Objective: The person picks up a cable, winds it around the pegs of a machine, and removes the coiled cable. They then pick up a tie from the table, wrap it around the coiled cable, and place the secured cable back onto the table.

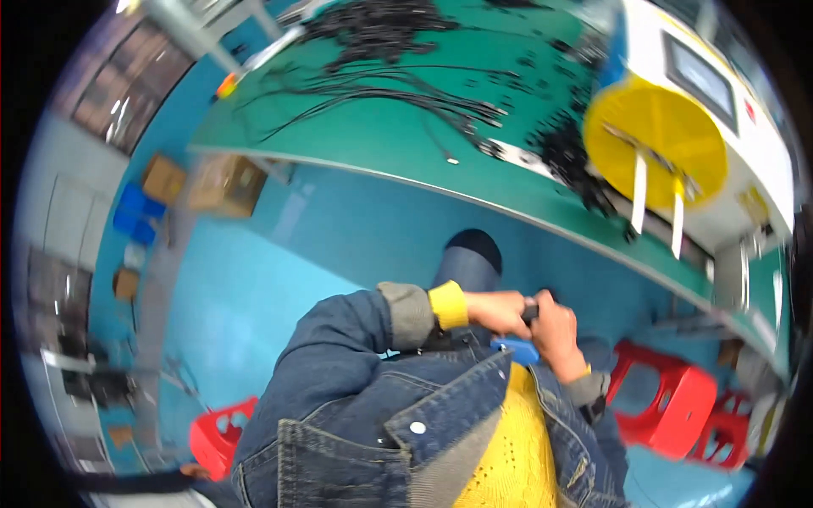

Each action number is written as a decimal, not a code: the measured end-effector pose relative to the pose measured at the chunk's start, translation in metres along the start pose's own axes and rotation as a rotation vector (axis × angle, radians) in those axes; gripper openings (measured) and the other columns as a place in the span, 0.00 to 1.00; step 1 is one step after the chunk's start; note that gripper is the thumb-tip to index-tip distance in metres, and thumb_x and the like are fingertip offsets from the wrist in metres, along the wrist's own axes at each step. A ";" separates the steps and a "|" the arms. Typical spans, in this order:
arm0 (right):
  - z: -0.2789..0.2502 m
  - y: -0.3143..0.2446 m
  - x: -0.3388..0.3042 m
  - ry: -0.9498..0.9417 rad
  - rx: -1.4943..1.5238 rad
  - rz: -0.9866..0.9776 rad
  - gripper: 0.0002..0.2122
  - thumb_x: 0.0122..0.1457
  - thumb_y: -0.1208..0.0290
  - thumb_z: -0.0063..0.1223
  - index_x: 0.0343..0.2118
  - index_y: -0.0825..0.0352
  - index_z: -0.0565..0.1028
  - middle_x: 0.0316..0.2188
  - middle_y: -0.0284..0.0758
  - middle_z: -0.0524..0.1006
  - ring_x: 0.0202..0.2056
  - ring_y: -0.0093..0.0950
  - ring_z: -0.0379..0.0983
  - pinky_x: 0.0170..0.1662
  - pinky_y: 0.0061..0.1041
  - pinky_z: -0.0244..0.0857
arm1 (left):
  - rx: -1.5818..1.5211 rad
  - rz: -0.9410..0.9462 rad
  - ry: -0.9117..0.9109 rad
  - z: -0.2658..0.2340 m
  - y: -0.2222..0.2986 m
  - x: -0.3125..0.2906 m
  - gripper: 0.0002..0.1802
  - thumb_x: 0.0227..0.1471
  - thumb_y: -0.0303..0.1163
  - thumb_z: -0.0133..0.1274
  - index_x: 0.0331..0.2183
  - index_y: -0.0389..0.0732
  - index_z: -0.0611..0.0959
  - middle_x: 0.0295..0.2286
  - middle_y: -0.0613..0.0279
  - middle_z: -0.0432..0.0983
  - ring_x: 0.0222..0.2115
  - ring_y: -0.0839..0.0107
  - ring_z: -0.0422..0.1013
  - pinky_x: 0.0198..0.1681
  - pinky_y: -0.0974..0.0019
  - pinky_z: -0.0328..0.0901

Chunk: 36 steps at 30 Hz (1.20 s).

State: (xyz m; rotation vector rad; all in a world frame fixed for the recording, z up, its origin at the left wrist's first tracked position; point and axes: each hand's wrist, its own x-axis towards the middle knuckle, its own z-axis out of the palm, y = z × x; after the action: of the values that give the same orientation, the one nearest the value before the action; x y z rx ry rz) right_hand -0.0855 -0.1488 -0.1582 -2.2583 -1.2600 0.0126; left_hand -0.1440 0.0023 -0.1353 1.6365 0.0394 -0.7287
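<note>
In front of my body, above my lap, my two hands meet. My left hand [500,311], below a yellow cuff, is closed with its fingertips at a small black object [531,313]. Closed on that same object from the other side is my right hand [556,332]. The object's kind is hard to make out, as fingers cover most of it. Just under the hands shows a flat blue item [517,350] against my denim jacket.
A green worktable [356,131] runs across ahead, bearing black cables [381,97], a heap of small black parts [567,152] and a white machine with a yellow disc [614,173]. Red stools [669,398] stand at right and left. Cardboard boxes [227,186] sit beyond the table's left end.
</note>
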 end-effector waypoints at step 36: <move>-0.053 0.022 -0.011 0.116 0.239 0.065 0.07 0.47 0.79 0.46 0.30 0.70 0.63 0.19 0.47 0.72 0.24 0.48 0.70 0.25 0.41 0.63 | -0.111 0.060 0.010 0.013 0.071 -0.014 0.17 0.52 0.39 0.46 0.37 0.34 0.74 0.33 0.55 0.74 0.30 0.69 0.74 0.26 0.73 0.70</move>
State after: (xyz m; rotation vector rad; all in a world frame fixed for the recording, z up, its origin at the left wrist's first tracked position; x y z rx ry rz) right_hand -0.0610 -0.1907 -0.1264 -2.0625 -1.0652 0.0522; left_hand -0.1312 -0.0197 -0.0666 1.5289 0.0374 -0.6611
